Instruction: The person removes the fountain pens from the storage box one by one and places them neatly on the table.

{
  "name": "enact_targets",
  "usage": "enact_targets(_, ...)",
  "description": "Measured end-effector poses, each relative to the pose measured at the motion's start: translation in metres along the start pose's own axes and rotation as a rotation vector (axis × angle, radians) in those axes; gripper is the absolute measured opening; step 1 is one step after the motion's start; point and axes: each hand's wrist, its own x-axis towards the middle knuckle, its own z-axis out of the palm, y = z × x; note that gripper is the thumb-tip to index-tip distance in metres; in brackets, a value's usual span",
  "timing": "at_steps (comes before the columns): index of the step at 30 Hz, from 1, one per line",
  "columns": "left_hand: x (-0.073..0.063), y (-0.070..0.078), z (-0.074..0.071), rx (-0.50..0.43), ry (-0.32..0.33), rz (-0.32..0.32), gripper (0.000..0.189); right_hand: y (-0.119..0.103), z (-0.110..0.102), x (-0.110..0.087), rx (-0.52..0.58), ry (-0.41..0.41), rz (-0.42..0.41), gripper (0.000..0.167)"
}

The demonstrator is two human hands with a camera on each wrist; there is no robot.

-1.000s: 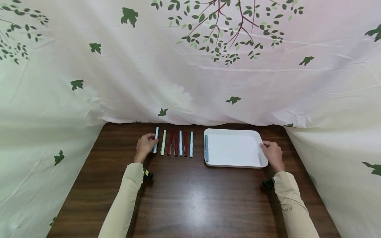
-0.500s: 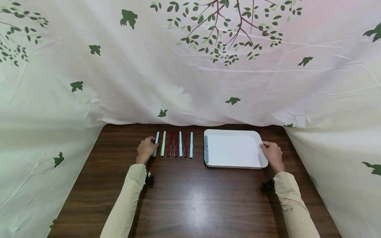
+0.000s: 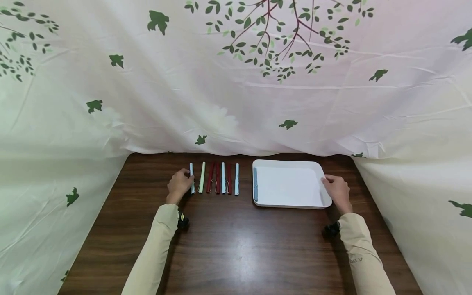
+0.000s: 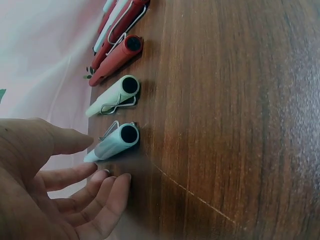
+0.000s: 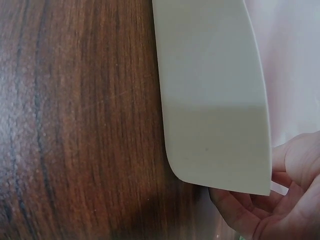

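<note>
My left hand (image 3: pixel 179 185) is at the left end of a row of capped pens, its thumb and index finger on either side of a light blue pen (image 4: pixel 117 141) with a wire clip and a black cap end. This pen lies on the table beside a pale green pen (image 3: pixel 202 178). Dark red pens (image 3: pixel 210 178) and other light blue pens (image 3: pixel 237 179) continue the row to the right. My right hand (image 3: pixel 337 191) grips the right edge of a white tray (image 3: pixel 289 184), with its fingertips partly hidden by the wall. A blue-grey pen (image 3: pixel 255 184) lies along the tray's left side.
The pens and tray stand on a dark wooden table (image 3: pixel 236 246), near its far edge. Behind and at both sides hangs a pale cloth (image 3: pixel 239 102) printed with leaves and birds.
My left hand has lowered the light blue pen toward the near side and turned it, its far end swinging left. My right hand and the tray have stayed in place.
</note>
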Motion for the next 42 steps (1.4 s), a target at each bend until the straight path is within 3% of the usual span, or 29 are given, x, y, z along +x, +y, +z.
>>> enact_targets(5,-0.002,0.001,0.001,0.004,0.025,-0.002,0.044,-0.001,0.000,0.000,0.000,-0.007,0.003,0.044)
enact_targets(10,-0.003,0.015,0.008,-0.058,0.155,0.025,0.050,-0.003,-0.001,0.000,-0.003,0.001,-0.003,0.044)
enact_targets(13,-0.003,0.032,0.013,-0.122,0.239,0.130,0.050,-0.003,-0.002,0.000,-0.005,0.001,-0.002,0.043)
enact_targets(17,-0.004,0.055,0.022,-0.161,0.268,0.329,0.049,-0.004,-0.001,0.001,-0.010,-0.008,-0.002,0.044)
enact_targets(21,-0.003,0.073,0.033,-0.150,0.224,0.518,0.051,-0.005,0.001,0.001,-0.009,-0.011,-0.001,0.043)
enact_targets(25,-0.006,0.093,0.047,-0.110,0.128,0.681,0.048,-0.003,0.000,0.003,-0.012,0.005,-0.007,0.042)
enact_targets(34,-0.021,0.134,0.091,0.140,-0.100,0.962,0.044,0.001,0.003,0.000,-0.017,0.032,0.015,0.042)
enact_targets(37,-0.028,0.144,0.104,0.245,-0.148,1.011,0.036,0.000,0.004,-0.001,-0.019,0.047,0.011,0.042)
enact_targets(42,-0.036,0.151,0.120,0.426,-0.171,0.974,0.024,0.000,0.005,0.000,-0.022,0.049,-0.004,0.042)
